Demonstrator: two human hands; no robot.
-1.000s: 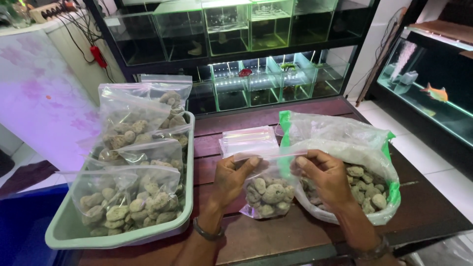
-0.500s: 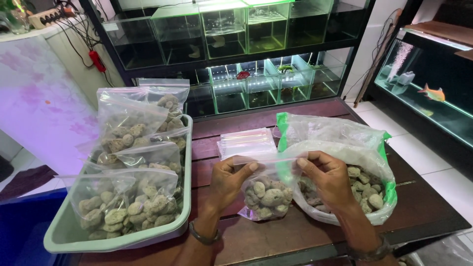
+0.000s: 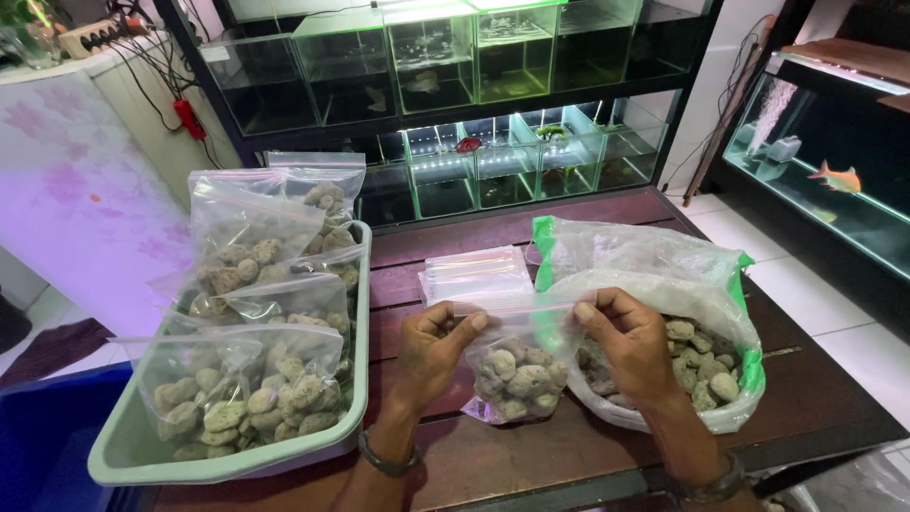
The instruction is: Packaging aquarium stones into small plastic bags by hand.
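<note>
Both hands pinch the top strip of a small clear zip bag (image 3: 515,365) that stands on the dark wooden tabletop (image 3: 569,455), its lower half filled with pale, rounded porous stones. The left hand (image 3: 431,351) grips the strip at its left end, fingers (image 3: 469,325) narrowed on the plastic; the right hand (image 3: 630,346) grips the right end in the same way. Taking the small bag as landmark: just to its right, touching it, slumps a large clear sack with green trim (image 3: 664,284), mouth open, holding a loose heap of the same stones; just behind it lies a flat stack of empty zip bags (image 3: 479,275); to its left, apart from it, sits a pale green tray (image 3: 351,417) carrying several filled bags (image 3: 246,389) propped against one another; further behind stand lit glass aquarium compartments (image 3: 455,123). Judged risks: if the seal is pressed unevenly, or grit from the stones lies in the track, the strip may stay partly open and stones could spill when the bag is lifted. Sharp stone edges may puncture the thin film under a firm squeeze. The open sack leans beside the right wrist, so a sideways nudge could tip stones onto the tabletop. The leaning bags in the tray may slide over its low rim.
</note>
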